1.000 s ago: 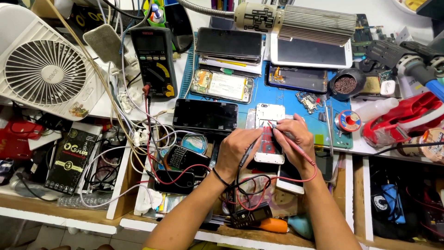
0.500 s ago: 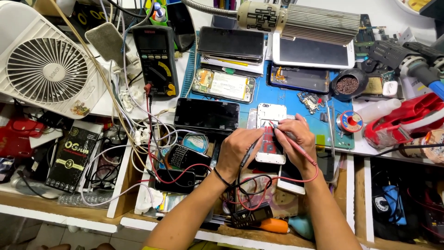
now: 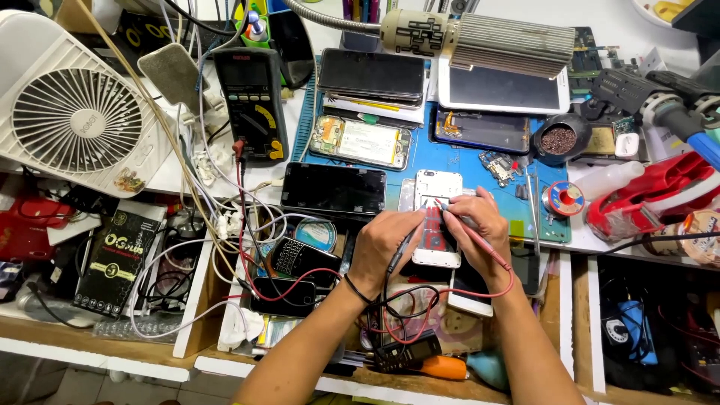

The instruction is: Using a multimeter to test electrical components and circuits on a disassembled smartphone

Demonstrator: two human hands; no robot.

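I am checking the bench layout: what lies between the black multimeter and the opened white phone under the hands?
In the head view, a dark-screened phone lies flat between the multimeter and the white phone.

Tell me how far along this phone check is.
Done: the white phone lies opened on the blue mat, its inside showing. In hand: the left hand holds the black probe and the right hand holds the red probe, both tips on the phone's inside; their leads run toward the multimeter. Left: the phone is not yet closed up.
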